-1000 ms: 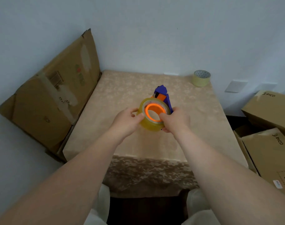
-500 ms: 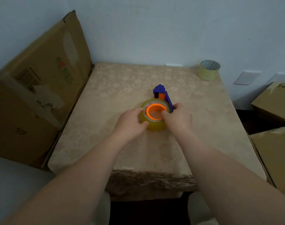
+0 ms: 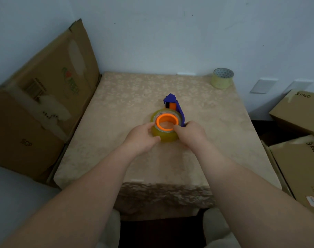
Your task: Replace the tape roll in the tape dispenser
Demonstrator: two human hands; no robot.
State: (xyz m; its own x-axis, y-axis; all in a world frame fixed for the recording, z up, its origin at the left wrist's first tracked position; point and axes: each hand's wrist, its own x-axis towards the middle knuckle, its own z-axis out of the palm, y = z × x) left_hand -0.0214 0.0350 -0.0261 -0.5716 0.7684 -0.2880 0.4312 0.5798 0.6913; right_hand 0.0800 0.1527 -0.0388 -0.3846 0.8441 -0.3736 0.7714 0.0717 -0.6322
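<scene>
A yellowish clear tape roll (image 3: 164,136) sits on the orange hub (image 3: 167,122) of a blue tape dispenser (image 3: 172,102), which lies on its side in the middle of the beige table (image 3: 127,97). My left hand (image 3: 141,138) grips the roll's left side with the thumb on its top rim. My right hand (image 3: 191,134) holds the right side, thumb against the orange hub, fingers around the dispenser's blue frame. The dispenser's underside is hidden by the roll and my hands.
A second, paler tape roll (image 3: 222,78) stands at the table's far right corner. A large flattened cardboard box (image 3: 43,97) leans against the wall on the left. Cardboard boxes (image 3: 299,111) are stacked on the right. The wall is close behind.
Roll and dispenser have come down from being held tilted above the table to lying flat on it. Both hands kept their grip; the camera view shifted.
</scene>
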